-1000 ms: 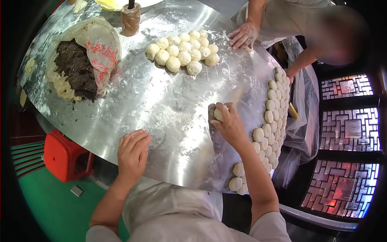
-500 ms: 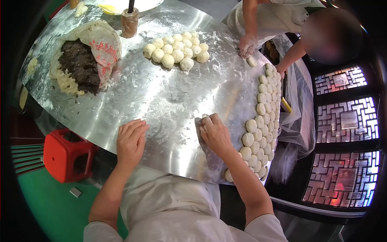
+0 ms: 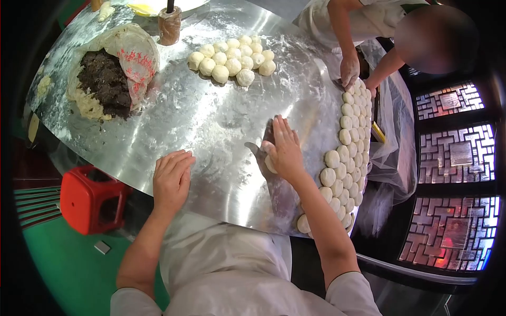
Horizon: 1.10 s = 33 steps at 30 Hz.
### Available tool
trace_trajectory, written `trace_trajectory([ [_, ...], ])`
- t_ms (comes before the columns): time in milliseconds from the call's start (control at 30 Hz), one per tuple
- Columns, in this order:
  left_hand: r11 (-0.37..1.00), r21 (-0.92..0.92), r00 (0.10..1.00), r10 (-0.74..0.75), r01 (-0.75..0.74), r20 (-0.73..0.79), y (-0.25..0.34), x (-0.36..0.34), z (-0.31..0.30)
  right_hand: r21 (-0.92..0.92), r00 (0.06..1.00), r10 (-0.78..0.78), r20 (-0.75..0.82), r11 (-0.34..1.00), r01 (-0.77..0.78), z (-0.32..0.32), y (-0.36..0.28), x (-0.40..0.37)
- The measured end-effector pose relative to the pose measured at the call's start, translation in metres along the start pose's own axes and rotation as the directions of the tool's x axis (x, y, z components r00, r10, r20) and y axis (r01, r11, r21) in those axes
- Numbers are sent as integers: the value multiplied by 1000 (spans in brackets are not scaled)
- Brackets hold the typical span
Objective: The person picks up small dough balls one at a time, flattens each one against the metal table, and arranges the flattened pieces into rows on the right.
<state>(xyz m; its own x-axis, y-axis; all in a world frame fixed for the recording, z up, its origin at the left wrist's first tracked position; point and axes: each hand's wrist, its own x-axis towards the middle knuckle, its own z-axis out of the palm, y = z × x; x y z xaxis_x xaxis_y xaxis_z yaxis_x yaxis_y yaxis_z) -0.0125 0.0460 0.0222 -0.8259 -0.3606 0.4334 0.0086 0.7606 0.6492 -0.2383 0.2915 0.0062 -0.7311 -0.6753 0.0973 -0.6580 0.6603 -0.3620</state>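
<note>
below, right hand (image 3: 285, 151) over dough piece (image 3: 270, 164), left hand (image 3: 172, 179) bare

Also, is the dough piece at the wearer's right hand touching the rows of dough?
No, the dough piece lies partly under the right hand, clearly apart from the rows.

Single head-worn view, looking forward and down, over the table (image 3: 211, 121)

On the metal tabletop (image 3: 211, 126), the right hand (image 3: 286, 151) covers partly one dough piece (image 3: 270, 164); the left hand (image 3: 173, 174) holds nothing.
</note>
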Motion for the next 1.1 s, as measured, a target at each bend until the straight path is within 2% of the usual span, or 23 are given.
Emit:
trace_trajectory([
  [33, 1000, 0, 1000, 6, -6, -8, 0, 0, 0, -3, 1000, -8, 1, 1000, 8, -8, 6, -5],
  [100, 1000, -13, 1000, 0, 0, -10, 1, -5, 2, -187, 996, -67, -66, 981, 54, -27, 12, -34],
  [133, 1000, -8, 1000, -4, 4, -10, 1, -4, 1, -191, 996, -57, -64, 981, 44, -33, 3, -49],
  [167, 1000, -3, 1000, -5, 5, -8, 1, -2, 2, 136, 996, 85, 0, 987, -84, -39, -10, -63],
  [200, 1000, -8, 1000, -4, 4, -2, 1, -2, 3, 439, 976, 193, 102, 872, -218, -44, -23, -74],
  [233, 1000, -7, 1000, 7, -7, -8, 0, -2, 3, 440, 975, 197, 106, 870, -223, -50, -36, -82],
  [300, 1000, -1, 1000, 15, -15, -11, -1, -2, 2, 358, 986, -150, 79, 927, 112, -58, -58, -92],
  [400, 999, 7, 999, 34, -34, -7, 1, -2, 2, 299, 987, -150, 50, 946, 129, -56, -66, -92],
  [433, 999, 12, 999, 31, -31, -5, 1, -2, 2, 309, 989, -70, 129, 951, 26, -55, -64, -88],
  [467, 999, 19, 1000, 30, -29, -7, 1, -1, 2, 311, 990, -67, 128, 950, 25, -52, -67, -79],
  [533, 999, 20, 999, 29, -29, -14, 0, 0, 2, -27, 993, -94, -71, 995, 92, -36, -85, -54],
  [567, 999, 17, 999, 27, -27, -18, 1, -1, 2, -25, 993, -92, -72, 996, 90, -20, -85, -47],
  [633, 999, 28, 999, 36, -36, -19, 0, -1, 5, -163, 996, -83, -36, 984, 76, 10, -73, -36],
  [733, 999, 33, 999, 35, -35, -13, -1, -2, 2, -42, 998, -33, 57, 999, 35, 0, -57, -47],
  [767, 999, 19, 999, 31, -31, -14, -1, -3, 2, -240, 993, -115, -40, 965, 102, -13, -53, -59],
  [800, 999, 17, 999, 28, -28, -20, 0, -4, 2, -244, 992, -121, -38, 964, 108, -18, -51, -71],
  [867, 1000, 11, 1000, 17, -17, -23, 3, -1, 2, 188, 996, -5, 85, 982, -11, -28, -47, -97],
  [900, 1000, -7, 999, 31, -31, -17, 4, -1, 3, 175, 997, 14, 76, 984, -27, -32, -46, -113],
  [967, 999, 30, 1000, 18, -18, -9, 2, -2, 3, 379, 961, 267, 72, 884, -274, -38, -45, -135],
  [1000, 999, 25, 1000, 21, -20, -4, 3, -2, 4, 378, 959, 274, 71, 883, -280, -45, -37, -138],
  [1033, 999, 26, 1000, 27, -27, -3, 2, -1, 3, 207, 970, 195, -144, 965, -163, -56, -21, -140],
  [1067, 999, 27, 999, 34, -33, -2, 2, -2, 2, 6, 940, 72, -334, 997, -75, -67, -9, -143],
  [1100, 999, 27, 999, 39, -39, 2, 1, -2, 2, 9, 938, 79, -337, 997, -80, -75, -1, -146],
])
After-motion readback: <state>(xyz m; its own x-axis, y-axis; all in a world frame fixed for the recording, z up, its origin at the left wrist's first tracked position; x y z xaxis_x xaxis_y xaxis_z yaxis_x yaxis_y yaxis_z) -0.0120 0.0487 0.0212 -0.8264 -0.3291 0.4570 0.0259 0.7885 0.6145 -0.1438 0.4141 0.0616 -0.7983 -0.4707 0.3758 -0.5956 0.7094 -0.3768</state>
